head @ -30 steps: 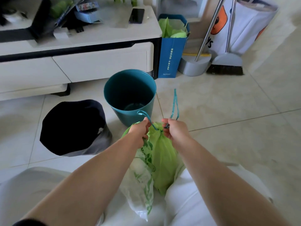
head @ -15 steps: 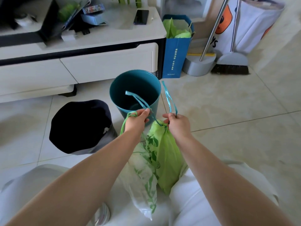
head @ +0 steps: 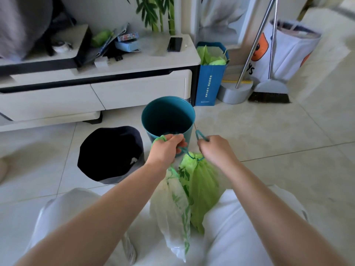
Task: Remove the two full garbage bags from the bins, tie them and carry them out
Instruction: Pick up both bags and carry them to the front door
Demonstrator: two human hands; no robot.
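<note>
Both hands are closed on teal drawstring: the left hand [head: 165, 149] grips a loop of the teal drawstring cord [head: 189, 154] and also the gathered green top of a pale, translucent plastic garbage bag printed with green leaves [head: 171, 208], while the right hand [head: 215, 150] pinches the other loop just beside it. Between them the cord runs down to the cinched neck of a bright green plastic garbage bag [head: 201, 187], which hangs touching the pale one, both low between the person's white-trousered knees [head: 236, 227] above the tiled floor [head: 269, 141].

Just beyond the hands stands a round teal plastic bin [head: 168, 116] (open, no liner showing), and to its left a dark bin lined with black plastic [head: 110, 152]. Behind them runs a low white cabinet with drawers [head: 96, 93], a black phone [head: 174, 44] near its right end. Against that end stands a blue paper bag stuffed with green plastic [head: 210, 81], then a grey dustpan [head: 237, 92] and broom [head: 269, 93].
</note>
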